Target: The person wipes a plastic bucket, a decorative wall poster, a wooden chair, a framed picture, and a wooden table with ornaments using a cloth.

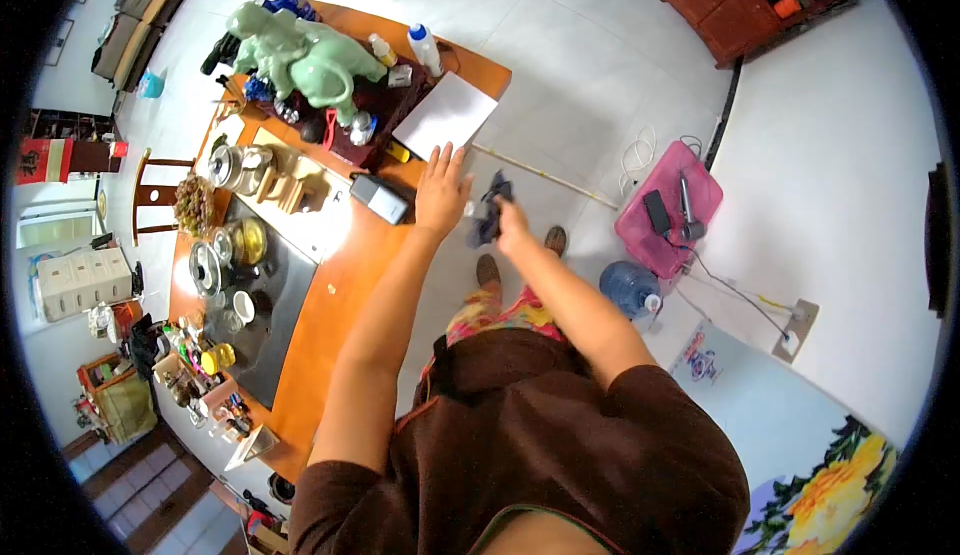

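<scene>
My left hand (pixel 441 193) has its fingers stretched out at the table's edge, beside a white sheet or box (pixel 446 117) on the table. A dark crumpled cloth (pixel 490 213) hangs from my right hand (pixel 511 225), over the floor just right of the left hand. A small pale item (pixel 470 210) shows between the hands, too blurred to name. Left of my left hand, a grey and black device (pixel 380 198) lies on the wooden table (pixel 345 280).
A green elephant statue (pixel 310 55) stands on the table's far part. Glass pots (pixel 208 267) and jars sit on the left. On the right are a pink stool (pixel 668 205), a blue water jug (pixel 628 288) and cables by the wall.
</scene>
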Tool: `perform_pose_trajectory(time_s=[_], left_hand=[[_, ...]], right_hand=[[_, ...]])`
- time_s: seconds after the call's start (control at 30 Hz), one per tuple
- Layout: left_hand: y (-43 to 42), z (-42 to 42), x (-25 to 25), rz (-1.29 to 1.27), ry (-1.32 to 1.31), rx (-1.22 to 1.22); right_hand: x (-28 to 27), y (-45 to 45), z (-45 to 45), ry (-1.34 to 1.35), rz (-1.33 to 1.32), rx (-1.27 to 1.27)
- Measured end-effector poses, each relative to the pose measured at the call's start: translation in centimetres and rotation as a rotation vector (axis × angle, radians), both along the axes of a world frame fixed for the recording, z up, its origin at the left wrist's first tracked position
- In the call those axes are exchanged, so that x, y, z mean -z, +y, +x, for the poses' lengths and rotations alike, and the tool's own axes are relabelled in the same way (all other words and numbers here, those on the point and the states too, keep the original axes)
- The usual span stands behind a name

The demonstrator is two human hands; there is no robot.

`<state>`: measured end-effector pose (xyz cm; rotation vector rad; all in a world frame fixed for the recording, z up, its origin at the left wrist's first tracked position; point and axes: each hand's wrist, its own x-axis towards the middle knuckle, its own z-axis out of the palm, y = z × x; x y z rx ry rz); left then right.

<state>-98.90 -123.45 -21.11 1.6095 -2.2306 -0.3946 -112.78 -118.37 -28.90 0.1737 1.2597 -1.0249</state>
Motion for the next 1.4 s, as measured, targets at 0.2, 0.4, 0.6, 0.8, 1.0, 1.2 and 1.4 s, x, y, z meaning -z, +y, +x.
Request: perform_pose_trajectory(time_s=[0.2,0.4,0.6,0.8,1.0,1.2,1.4], left_hand=[[-5.6,-0.8,2.5,0.004,0.035,-0.11],[-5.0,-0.1,6.4,0.004,-0.07,-0.139],[-5.0,-1.3,6.9,0.063,-0.224,-0.205],[-5.1,-1.5,7.4,0.073,-0.301,-0.224],[-4.9,-1.6,7.6,0.05,-0.319,-0.24],[-4.8,-1.5,7.9,0.043,-0.35,-0.241],[-4.5,-1.3,7.6,0.106,-0.341,-0.234]], right_hand=[[6.8,-5.6,6.7,-0.54,-0.114,0.069],[6.8,-17.4,0.0,-0.452,-0.121,0.282],[5.8,-26.5,-8.4,0.063,-0.404,0.02],[1.6,-28.6,-9.6,0.851,-0.8,-0.758],[0.7,-37.8,-6.8,0.262,-0.503,-0.98],[0.2,-35.8,-8.7,0.233,-0.501,-0.971],[0.4,-33.0,-11.6,0.42,-0.611,-1.011]])
